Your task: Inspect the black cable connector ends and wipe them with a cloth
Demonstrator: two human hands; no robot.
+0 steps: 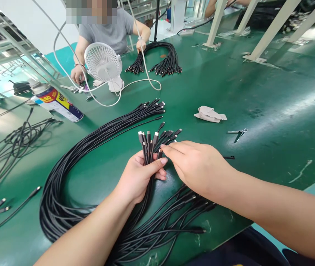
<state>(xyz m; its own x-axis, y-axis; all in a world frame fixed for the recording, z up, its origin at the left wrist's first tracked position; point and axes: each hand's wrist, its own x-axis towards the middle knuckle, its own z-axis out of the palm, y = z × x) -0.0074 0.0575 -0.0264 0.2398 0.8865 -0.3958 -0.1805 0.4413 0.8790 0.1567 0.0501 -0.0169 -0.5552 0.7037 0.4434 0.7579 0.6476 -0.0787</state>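
My left hand (143, 171) is closed round a bunch of black USB cables (148, 146), their plugs sticking up above the thumb. Close beside it, my right hand (199, 162) has its fingers together, with the fingertips at a plug on the right side of the bunch. The palm side of that hand is hidden. From the bunch, the cables run down under my left forearm. A large loop of black cables (63, 162) curves round to the left, its far plugs (154, 106) lying beyond my hands. More loose cable ends (185, 207) lie below my right wrist.
A white fan (103, 62) and a spray can (60, 105) stand on the green table (271, 99). Nail clippers (237, 133) and crumpled paper (210, 114) lie to the right. Tangled cables (16, 147) are at left. A co-worker (107, 33) sits opposite, touching another cable bundle (163, 55).
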